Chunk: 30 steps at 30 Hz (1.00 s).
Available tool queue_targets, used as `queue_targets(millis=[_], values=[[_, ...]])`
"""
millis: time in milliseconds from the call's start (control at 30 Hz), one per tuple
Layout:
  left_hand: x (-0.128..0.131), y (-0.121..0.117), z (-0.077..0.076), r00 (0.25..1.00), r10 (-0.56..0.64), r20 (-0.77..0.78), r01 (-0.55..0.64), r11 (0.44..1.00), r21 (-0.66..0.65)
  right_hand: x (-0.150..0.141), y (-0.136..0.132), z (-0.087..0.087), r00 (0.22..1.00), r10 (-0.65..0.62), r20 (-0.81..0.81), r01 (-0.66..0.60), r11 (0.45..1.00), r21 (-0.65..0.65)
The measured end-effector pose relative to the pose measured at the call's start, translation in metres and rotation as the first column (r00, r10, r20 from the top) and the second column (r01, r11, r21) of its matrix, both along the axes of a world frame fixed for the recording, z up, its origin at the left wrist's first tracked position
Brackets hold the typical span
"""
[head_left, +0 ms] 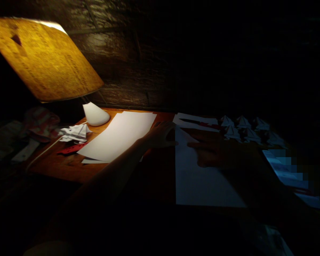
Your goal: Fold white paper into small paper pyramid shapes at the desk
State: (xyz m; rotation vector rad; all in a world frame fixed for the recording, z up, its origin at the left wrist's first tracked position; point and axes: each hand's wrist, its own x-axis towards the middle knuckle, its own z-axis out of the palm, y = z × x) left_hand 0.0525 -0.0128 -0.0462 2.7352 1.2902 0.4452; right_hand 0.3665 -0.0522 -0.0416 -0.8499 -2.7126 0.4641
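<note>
A white sheet of paper (197, 185) lies in shadow on the wooden table, its upper end narrowed and apparently folded or lifted. At its upper left corner, my left hand (160, 136) has fingers and thumb curved together on the paper's edge. My right hand (209, 154) rests over the right side of the same sheet, one finger pointing left along the paper and the others curled; much of it is lost in the dark. Left of my hands, a stack of blank paper (120, 135) lies under the lamplight.
A lit lamp with a yellow shade (50, 64) and white base (96, 114) stands at the back left. Near it are a crumpled paper piece (76, 133) and a red object (72, 148). Several folded paper shapes (242, 122) sit in rows back right, beside more paper (196, 121).
</note>
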Motion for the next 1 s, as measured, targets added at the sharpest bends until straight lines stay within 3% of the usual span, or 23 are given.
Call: queue_targets(millis=[267,1000], values=[[-0.0006,0.0018,-0.0008,1.000,-0.018,-0.013,0.019,1.000,0.009,0.0031,0.0035,-0.0053,1.000,0.019,-0.021,-0.019,1.000,-0.002],[-0.0019,0.0008,0.0014,0.999,-0.020,-0.046,0.020,1.000,-0.010,0.0018,0.0026,0.0024,0.999,-0.017,0.035,0.018,0.999,-0.037]])
